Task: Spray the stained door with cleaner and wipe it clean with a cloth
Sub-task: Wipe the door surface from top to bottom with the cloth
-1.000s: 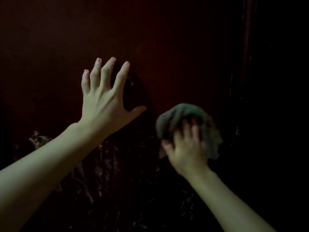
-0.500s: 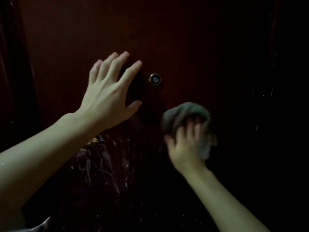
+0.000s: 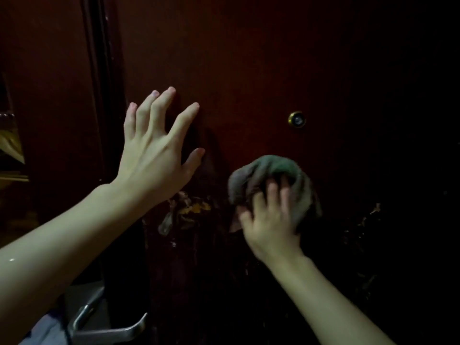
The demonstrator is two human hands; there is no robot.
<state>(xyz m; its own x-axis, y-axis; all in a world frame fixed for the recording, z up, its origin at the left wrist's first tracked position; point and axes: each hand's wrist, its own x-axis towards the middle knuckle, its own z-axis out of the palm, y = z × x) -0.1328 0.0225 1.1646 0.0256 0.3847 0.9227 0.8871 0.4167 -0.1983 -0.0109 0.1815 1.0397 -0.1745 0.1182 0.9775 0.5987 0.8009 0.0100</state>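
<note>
Door (image 3: 249,58): dark red-brown, dimly lit, filling most of the view. Peephole (image 3: 297,119): brass-rimmed, set at about two o'clock from centre. Stains (image 3: 191,210): pale and yellowish smears seen low on the panel, between the two hands. Left hand (image 3: 154,155): held at ten o'clock with fingers straight and spread wide, laid against the door. Right hand (image 3: 268,220): at five o'clock of centre, fingers curled into a bunched grey-green cloth (image 3: 263,168), which is pressed to the door below the peephole. Lever handle (image 3: 109,329): metal, at seven o'clock.
</note>
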